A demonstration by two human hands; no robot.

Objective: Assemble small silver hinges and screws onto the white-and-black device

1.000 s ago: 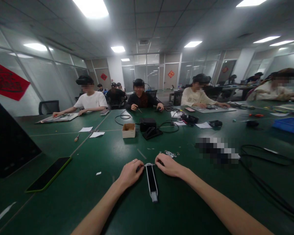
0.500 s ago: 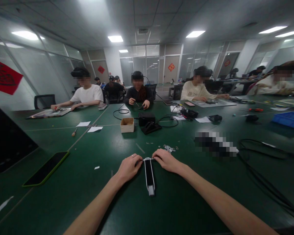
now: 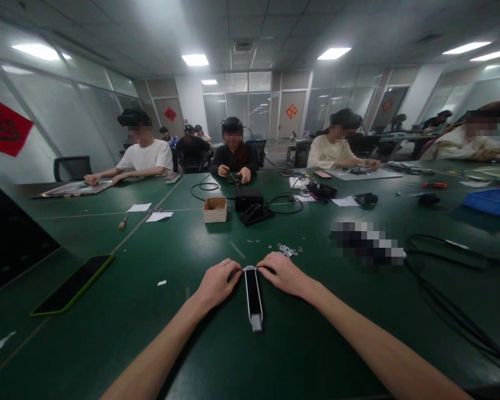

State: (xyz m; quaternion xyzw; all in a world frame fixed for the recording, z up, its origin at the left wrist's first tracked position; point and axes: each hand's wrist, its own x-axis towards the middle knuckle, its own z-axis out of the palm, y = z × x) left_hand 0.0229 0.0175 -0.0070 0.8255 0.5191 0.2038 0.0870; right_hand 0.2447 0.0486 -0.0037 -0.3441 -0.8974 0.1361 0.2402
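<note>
Two hands, the left hand [image 3: 217, 283] and right hand [image 3: 284, 273], pinched the far end of a slim black device [image 3: 253, 295] lying on the green tabletop [image 3: 158, 333]. A small metal bracket [image 3: 286, 250] and loose screws lay just beyond; a phone [image 3: 71, 284] sat well left. Since earlier, nothing had shifted.

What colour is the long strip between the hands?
Black, with a silvery-white near end; the head view shows it.
</note>
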